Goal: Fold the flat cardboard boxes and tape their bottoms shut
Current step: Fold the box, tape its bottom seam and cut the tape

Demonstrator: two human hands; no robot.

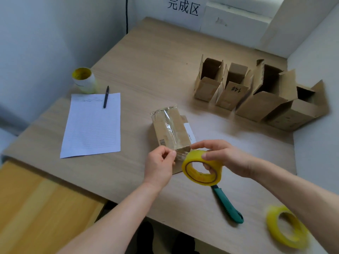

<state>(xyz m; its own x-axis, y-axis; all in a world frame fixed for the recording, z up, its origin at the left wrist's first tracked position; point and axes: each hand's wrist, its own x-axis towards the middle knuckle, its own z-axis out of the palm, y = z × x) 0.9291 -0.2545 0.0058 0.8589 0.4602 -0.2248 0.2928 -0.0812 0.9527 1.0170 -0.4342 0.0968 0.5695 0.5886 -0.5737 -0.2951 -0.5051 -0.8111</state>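
Where the tape roll overlaps the cutter, its tip is hidden

The table bears cardboard boxes, paper, a knife, tape rolls.

Packing station: desk, assembled boxes, wall sign.

Take the upturned box at the middle of the table as the dial's centre. The sheet lies at 9 o'clock, with the pen on its far edge and a standing roll behind it at 10. Four open boxes stand side by side at 2. The tape roll is at 5, held between the left hand at 6 and the right hand at 4. The knife lies further out at 5, and a spare roll lies beyond it at 4.
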